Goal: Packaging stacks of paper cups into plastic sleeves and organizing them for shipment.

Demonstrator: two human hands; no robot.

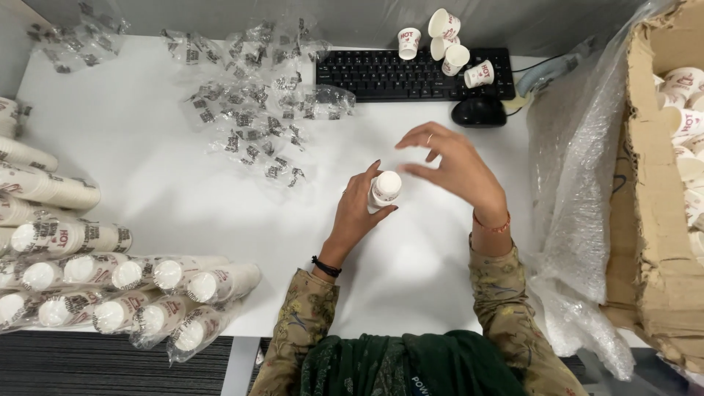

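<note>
The left hand (359,213) holds a small stack of paper cups (384,189) on the white desk (147,147), and the right hand (451,165) hovers over it, fingers spread and holding nothing.

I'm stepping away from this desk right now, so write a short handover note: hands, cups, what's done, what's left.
Left hand: holds a short stack of paper cups, bottom up.
Right hand: open above the stack, holding nothing.
Done: wrapped cup stacks piled at the table's left edge.
Left: loose cups by the keyboard, more in the cardboard box; empty plastic sleeves lie ahead.
</note>
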